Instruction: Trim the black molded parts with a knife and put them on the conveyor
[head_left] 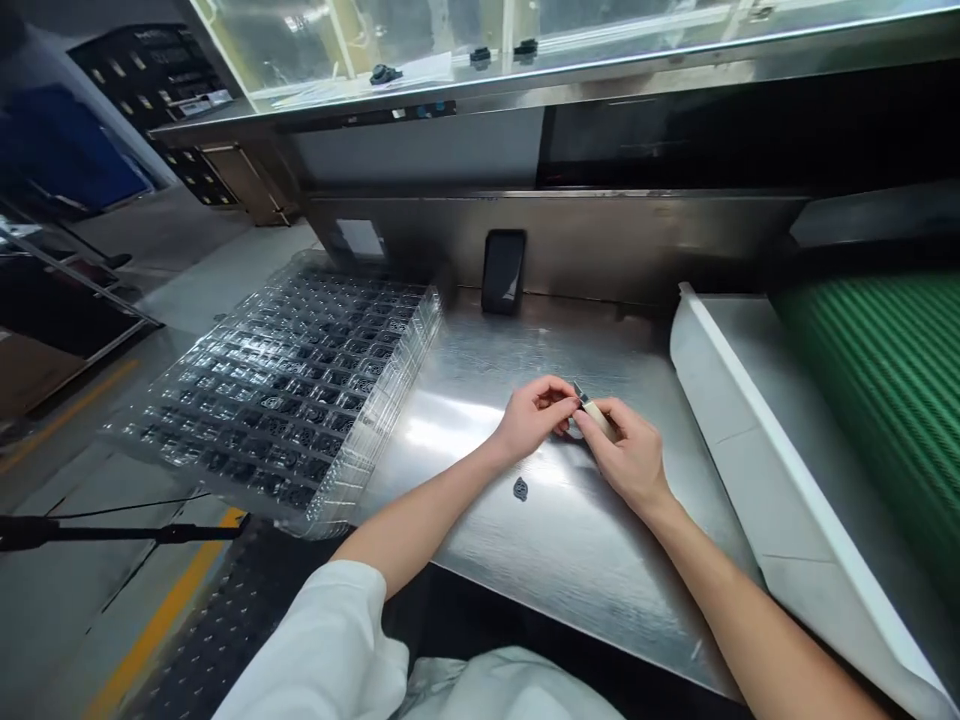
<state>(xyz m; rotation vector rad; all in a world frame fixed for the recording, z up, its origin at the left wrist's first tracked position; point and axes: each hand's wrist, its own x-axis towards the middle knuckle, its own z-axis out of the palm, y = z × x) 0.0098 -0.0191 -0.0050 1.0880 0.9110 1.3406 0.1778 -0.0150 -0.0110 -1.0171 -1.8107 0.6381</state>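
Both of my hands meet over the middle of a steel worktable (pixel 585 560). My right hand (pixel 626 450) is closed round a small knife with a pale handle (pixel 594 408), its short blade pointing up and left. My left hand (pixel 534 412) pinches its fingertips together right at the blade tip, on something too small to make out. A small dark flat part (pixel 520 488) lies on the steel just below my left wrist, apart from both hands.
A stack of clear plastic trays (pixel 300 380) holding several small dark parts overhangs the table's left side. A black phone (pixel 502 270) leans on the back wall. A white sloped guard (pixel 720 400) and green conveyor belt (pixel 885 390) run along the right.
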